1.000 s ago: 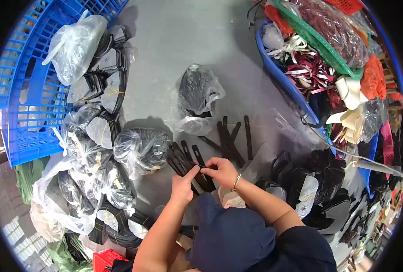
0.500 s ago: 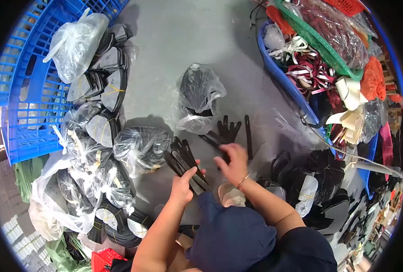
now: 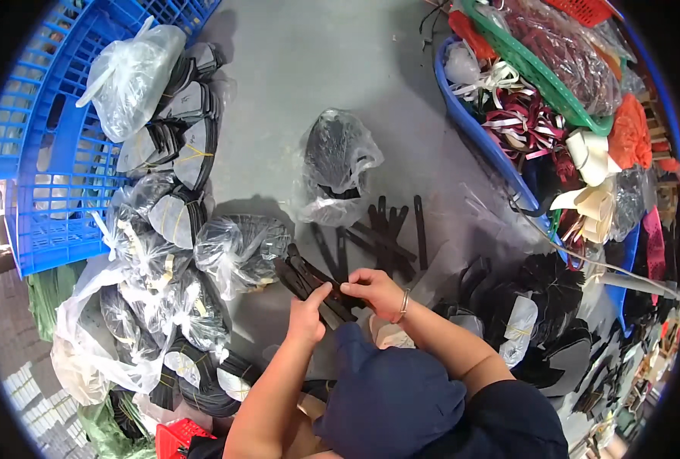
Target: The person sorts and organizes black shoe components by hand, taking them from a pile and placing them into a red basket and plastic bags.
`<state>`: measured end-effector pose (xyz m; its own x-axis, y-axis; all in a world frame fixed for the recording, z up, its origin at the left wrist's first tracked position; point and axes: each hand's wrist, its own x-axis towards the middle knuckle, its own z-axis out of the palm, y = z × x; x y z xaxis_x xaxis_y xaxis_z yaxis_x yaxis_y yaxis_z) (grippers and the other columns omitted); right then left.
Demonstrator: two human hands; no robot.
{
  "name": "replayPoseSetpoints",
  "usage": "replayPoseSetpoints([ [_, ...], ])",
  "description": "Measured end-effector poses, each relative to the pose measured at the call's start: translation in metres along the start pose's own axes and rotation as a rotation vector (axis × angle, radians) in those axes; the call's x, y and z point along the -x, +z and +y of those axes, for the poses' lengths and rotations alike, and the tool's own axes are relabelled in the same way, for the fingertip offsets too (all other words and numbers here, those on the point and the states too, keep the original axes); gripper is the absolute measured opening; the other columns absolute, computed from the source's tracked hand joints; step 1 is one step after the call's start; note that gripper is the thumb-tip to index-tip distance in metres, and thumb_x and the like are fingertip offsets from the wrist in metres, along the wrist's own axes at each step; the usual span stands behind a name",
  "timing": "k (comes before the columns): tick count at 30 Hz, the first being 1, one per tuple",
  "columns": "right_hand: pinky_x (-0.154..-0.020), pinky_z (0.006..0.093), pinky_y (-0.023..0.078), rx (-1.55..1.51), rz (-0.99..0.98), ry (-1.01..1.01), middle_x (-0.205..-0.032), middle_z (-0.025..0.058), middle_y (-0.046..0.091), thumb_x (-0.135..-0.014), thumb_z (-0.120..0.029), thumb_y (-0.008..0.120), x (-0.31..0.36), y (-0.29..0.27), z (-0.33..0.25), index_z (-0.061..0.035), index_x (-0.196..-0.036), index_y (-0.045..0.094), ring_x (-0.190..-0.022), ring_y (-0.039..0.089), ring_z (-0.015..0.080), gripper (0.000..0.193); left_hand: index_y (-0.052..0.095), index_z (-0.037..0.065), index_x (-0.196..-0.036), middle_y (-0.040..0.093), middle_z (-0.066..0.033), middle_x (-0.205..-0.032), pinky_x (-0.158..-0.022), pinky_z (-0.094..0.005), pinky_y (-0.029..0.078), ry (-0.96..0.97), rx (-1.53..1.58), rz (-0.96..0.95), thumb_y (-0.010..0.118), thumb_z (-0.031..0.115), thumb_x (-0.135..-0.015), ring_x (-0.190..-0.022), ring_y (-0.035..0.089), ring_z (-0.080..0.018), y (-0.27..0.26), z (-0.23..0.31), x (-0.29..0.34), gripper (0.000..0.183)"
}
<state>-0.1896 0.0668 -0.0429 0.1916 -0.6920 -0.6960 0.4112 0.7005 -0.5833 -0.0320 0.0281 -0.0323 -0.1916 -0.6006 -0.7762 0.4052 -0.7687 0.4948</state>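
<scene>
My left hand point(image 3: 308, 315) is closed round a bundle of flat black strips point(image 3: 298, 277), the thumb lying across them. Beside it, my right hand point(image 3: 376, 294) pinches at a black strip on the bundle's right side; the fingertips partly hide it. On the grey floor just beyond, several loose black strips point(image 3: 386, 237) lie fanned and crossing, some with a small slot near one end. Past them sits a clear plastic bag point(image 3: 338, 157) with dark pieces inside.
Filled clear bags point(image 3: 240, 249) and tied stacks of grey-black pieces point(image 3: 179, 218) line the left, by a blue crate point(image 3: 64, 183). At right are a blue tub point(image 3: 477, 138) of ribbons, a green basket point(image 3: 538, 76) and piles of black pieces point(image 3: 538, 306).
My right hand has come back left and nearer, from the loose strips to the bundle. More strips lie spread on the floor, two of them left of the earlier group.
</scene>
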Motion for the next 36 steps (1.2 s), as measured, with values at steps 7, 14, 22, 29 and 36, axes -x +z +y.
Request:
replayPoseSetpoints([
  [7, -0.056, 0.0207, 0.04, -0.077, 0.352, -0.169, -0.065, -0.0038, 0.054, -0.076, -0.018, 0.068, 0.0, -0.031, 0.029, -0.005, -0.085, 0.061, -0.06, 0.049, 0.0057, 0.017, 0.053, 0.002, -0.085, 0.056, -0.0088, -0.074, -0.061, -0.0331, 0.048, -0.001, 0.0, 0.042, 0.061, 0.003, -0.077, -0.066, 0.057, -0.02, -0.015, 0.014, -0.002, 0.012],
  [14, -0.086, 0.0403, 0.036, 0.996, 0.956, -0.633, -0.105, 0.014, 0.049, -0.064, -0.021, 0.07, 0.006, -0.024, 0.023, -0.0072, -0.111, 0.053, -0.096, 0.043, 0.0328, 0.051, 0.054, 0.001, -0.089, 0.057, -0.0091, -0.075, -0.062, -0.0337, 0.048, -0.117, -0.085, 0.011, 0.063, 0.004, -0.076, -0.066, 0.057, -0.0205, -0.011, 0.002, 0.001, 0.015],
  [22, -0.064, 0.0248, 0.045, 0.114, 0.188, -0.174, -0.076, 0.0069, 0.061, -0.078, -0.019, 0.065, 0.003, 0.003, 0.017, -0.0001, -0.092, 0.062, -0.07, 0.056, 0.01, 0.024, 0.055, 0.0, -0.1, 0.058, -0.006, -0.088, -0.07, -0.0301, 0.048, -0.127, -0.072, -0.055, 0.069, 0.007, -0.075, -0.08, 0.058, -0.0169, 0.006, -0.001, 0.0, 0.029],
  [29, -0.061, 0.0244, 0.044, 0.405, 0.246, -0.253, -0.075, 0.0046, 0.06, -0.075, -0.019, 0.068, 0.011, 0.009, 0.019, -0.0008, -0.088, 0.062, -0.067, 0.055, 0.0098, 0.023, 0.054, 0.002, -0.1, 0.057, -0.0055, -0.089, -0.071, -0.0299, 0.047, -0.019, -0.106, 0.018, 0.068, 0.007, -0.075, -0.078, 0.057, -0.0163, 0.002, -0.008, -0.004, 0.029],
  [36, -0.06, 0.0223, 0.043, 0.148, 0.581, -0.327, -0.073, 0.0001, 0.058, -0.078, -0.014, 0.065, 0.017, -0.017, 0.024, -0.002, -0.081, 0.055, -0.066, 0.051, 0.0069, 0.016, 0.047, 0.002, -0.113, 0.054, -0.0094, -0.098, -0.074, -0.0373, 0.048, -0.153, 0.169, -0.076, 0.057, 0.004, -0.08, -0.08, 0.056, -0.0224, -0.002, 0.007, -0.003, 0.034],
])
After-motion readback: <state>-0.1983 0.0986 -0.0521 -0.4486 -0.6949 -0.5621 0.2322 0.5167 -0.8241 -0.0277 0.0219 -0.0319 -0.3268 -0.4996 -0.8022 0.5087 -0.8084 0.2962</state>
